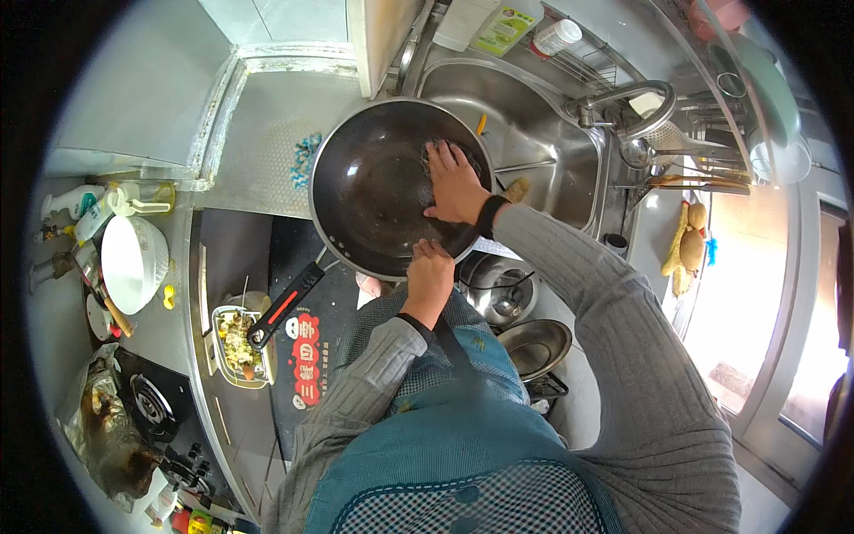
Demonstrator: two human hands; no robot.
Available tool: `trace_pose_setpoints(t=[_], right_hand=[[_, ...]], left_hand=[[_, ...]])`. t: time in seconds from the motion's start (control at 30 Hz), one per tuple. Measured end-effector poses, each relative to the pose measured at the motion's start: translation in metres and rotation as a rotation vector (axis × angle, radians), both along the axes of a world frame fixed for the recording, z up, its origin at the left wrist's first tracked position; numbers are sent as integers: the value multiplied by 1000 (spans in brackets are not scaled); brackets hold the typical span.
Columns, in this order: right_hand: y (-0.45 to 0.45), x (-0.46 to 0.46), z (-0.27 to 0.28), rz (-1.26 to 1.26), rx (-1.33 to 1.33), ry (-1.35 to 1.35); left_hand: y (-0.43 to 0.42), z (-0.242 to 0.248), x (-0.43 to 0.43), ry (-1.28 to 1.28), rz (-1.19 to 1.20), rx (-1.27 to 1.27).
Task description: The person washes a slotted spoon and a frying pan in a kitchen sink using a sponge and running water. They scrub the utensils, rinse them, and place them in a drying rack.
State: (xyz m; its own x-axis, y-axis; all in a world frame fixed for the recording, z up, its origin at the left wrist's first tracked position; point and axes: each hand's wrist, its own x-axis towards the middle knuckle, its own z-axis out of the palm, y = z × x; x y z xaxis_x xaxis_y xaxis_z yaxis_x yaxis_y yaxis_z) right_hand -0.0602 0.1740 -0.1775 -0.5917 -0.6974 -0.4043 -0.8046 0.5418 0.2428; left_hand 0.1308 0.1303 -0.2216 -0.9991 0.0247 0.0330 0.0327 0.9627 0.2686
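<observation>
A dark wok (373, 160) with a pale metal rim is held over the counter and the left edge of the sink. My left hand (430, 274) grips its near rim, fingers over the edge. Inside the wok, my right hand (457, 183) presses flat against the right side of the wall. Under its fingers shows a wiry scourer (425, 159), mostly hidden by the hand. The wok's long black handle (287, 306) with a red strip points toward the lower left, free of both hands. The wok's inner surface looks wet in places.
A steel sink (567, 190) with a curved faucet (657, 120) lies to the right. A blue-and-white scrubber (305, 160) rests on the counter. Below the handle hangs a bin of food scraps (241, 344). A white bowl (127, 263) and a gas hob (155, 407) stand at left.
</observation>
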Motion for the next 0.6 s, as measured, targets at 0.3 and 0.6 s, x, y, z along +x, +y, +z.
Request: trace_pose_setpoints(t=[0.3,0.6], right_hand=[[-8,8,-9,-74,152,-28],[-14,-6,-4,-23,112,307]], left_hand=[[0,1,-3,-55,13,29],[2,4,-4,-19,22,-79]])
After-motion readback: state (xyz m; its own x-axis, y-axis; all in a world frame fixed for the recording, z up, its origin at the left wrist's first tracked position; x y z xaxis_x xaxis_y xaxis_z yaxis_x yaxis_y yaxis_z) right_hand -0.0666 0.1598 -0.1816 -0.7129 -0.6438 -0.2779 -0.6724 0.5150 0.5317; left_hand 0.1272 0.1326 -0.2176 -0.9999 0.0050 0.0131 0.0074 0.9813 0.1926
